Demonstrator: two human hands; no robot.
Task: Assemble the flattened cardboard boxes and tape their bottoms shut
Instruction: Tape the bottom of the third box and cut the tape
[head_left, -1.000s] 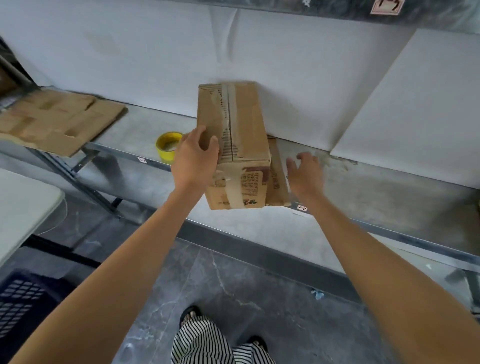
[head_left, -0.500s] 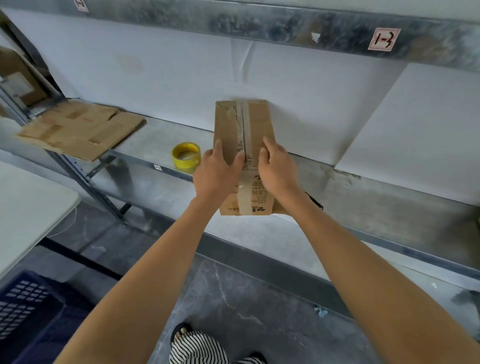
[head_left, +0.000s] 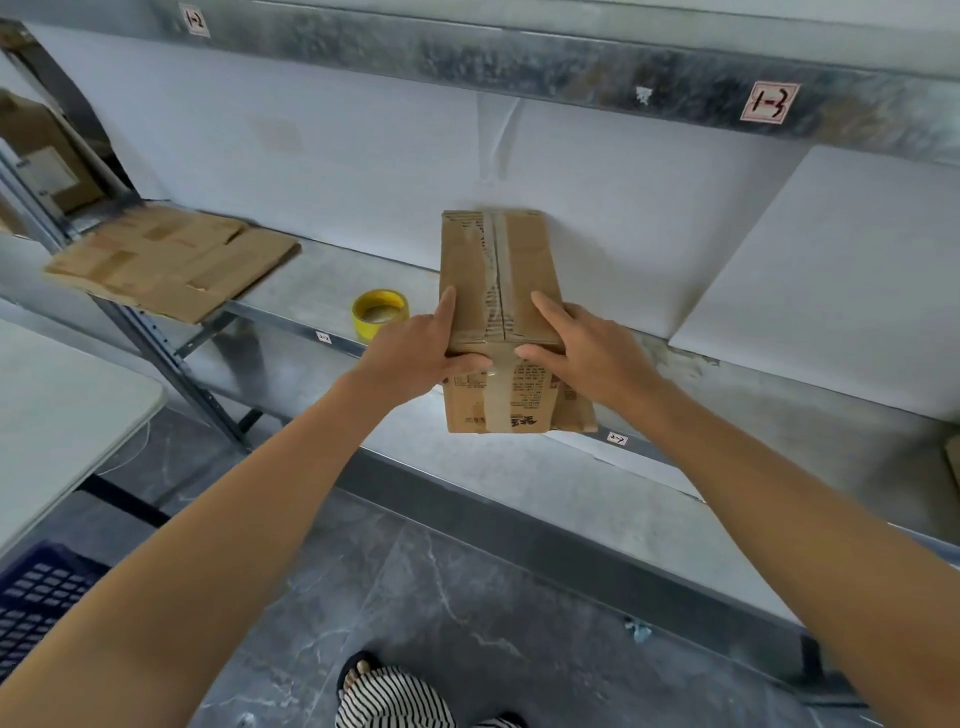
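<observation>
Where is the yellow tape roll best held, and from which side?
Probably take the tape roll by its wall from above: it lies flat, hole up, so a thumb inside and fingers outside can pinch it. Come from its left; the box stands close on its right.

— What moved since a second ago?
— The right hand (head_left: 589, 348) came off the shelf (head_left: 322, 280) onto the box (head_left: 498, 254).
— And after that?
— Both hands slid apart from the seam. The left hand (head_left: 415, 353) now rests at the near left corner, thumbs seemingly pressing the front tape (head_left: 501, 402).
</observation>
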